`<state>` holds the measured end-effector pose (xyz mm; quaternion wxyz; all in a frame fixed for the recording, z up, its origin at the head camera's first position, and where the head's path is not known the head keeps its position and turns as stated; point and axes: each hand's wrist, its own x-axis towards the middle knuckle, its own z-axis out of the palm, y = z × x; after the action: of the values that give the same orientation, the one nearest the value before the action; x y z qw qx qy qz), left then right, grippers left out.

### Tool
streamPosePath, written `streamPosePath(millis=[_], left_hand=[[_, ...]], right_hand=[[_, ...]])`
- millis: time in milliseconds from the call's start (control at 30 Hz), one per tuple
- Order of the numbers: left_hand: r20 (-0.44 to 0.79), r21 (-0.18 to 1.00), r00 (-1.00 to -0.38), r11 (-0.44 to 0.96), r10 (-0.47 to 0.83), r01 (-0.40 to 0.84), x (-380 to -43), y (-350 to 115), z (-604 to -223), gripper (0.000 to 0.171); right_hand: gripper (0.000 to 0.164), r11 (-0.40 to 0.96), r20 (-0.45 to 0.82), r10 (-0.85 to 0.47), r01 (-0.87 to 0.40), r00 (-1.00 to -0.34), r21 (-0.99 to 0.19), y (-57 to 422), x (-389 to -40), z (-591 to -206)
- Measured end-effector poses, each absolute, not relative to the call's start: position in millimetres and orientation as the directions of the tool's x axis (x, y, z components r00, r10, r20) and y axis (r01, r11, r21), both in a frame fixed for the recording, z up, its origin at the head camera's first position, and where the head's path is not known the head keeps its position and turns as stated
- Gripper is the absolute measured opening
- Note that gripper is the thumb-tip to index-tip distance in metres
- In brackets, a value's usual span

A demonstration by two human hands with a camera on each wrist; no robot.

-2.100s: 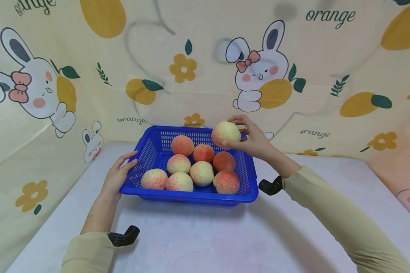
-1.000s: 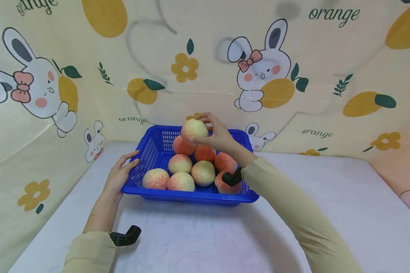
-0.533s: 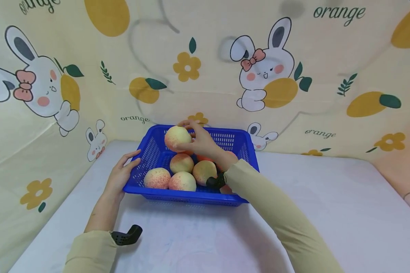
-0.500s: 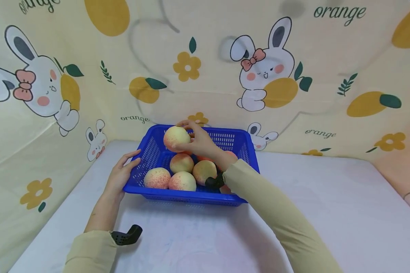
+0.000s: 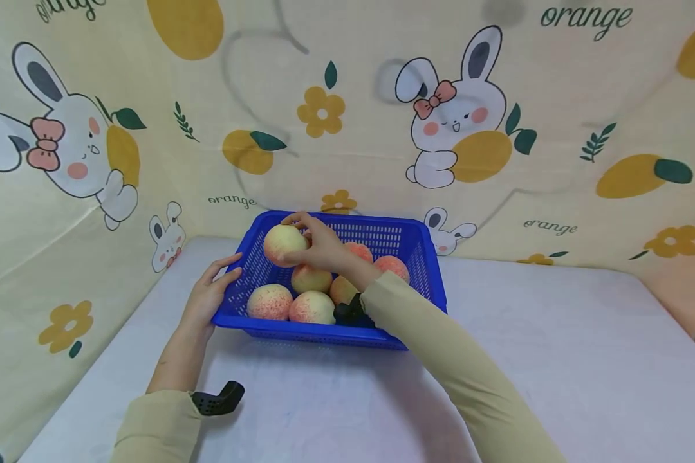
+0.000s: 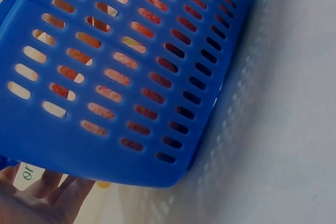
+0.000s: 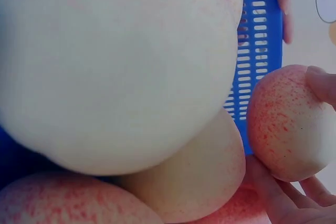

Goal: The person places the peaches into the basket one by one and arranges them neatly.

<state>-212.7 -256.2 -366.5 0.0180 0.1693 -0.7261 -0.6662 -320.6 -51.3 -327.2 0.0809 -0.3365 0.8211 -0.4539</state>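
A blue plastic basket with slotted walls stands on the table and holds several peaches, pale yellow and red-flushed. My left hand grips its left rim; in the left wrist view, the fingers show past the rim's edge. Fingertips and thumb of my right hand hold a pale peach over the basket's left back part. In the right wrist view this peach shows red speckles between thumb and fingers. Below it lie a speckled peach and another pale one. My right forearm hides part of the fruit.
The basket sits towards the back of a white-covered table. Right behind it rises a cream cloth backdrop printed with rabbits and oranges. Black devices are strapped at both wrists.
My right hand has carried the pale peach left across the basket, then lowered it towards the left back part. My left hand keeps its place on the rim. The view has shifted slightly.
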Motion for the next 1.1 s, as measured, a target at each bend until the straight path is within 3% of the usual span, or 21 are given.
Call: streamPosePath(millis=[300, 467, 667, 1100], left_hand=[[-0.21, 0.972, -0.939, 0.051, -0.271, -0.232, -213.5, -252.4, -364.7, 0.047], [-0.215, 0.971, -0.939, 0.047, -0.268, -0.236, -212.7, -250.6, -364.2, 0.047], [-0.211, 0.973, -0.942, 0.035, -0.26, -0.228, -212.9, -249.9, -364.8, 0.047], [-0.218, 0.966, -0.939, 0.079, -0.265, -0.246, -212.3, -255.2, -364.4, 0.047]], right_hand=[[0.059, 0.433, 0.125, -0.66, -0.511, -0.741, -0.742, -57.0, -324.2, -329.2], [0.051, 0.419, 0.07, -0.698, -0.485, -0.713, -0.768, -59.8, -326.2, -332.1], [0.035, 0.456, 0.032, -0.67, -0.446, -0.741, -0.77, -56.6, -325.7, -333.4], [0.034, 0.417, 0.017, -0.657, -0.382, -0.754, -0.824, -44.5, -322.5, -328.7]])
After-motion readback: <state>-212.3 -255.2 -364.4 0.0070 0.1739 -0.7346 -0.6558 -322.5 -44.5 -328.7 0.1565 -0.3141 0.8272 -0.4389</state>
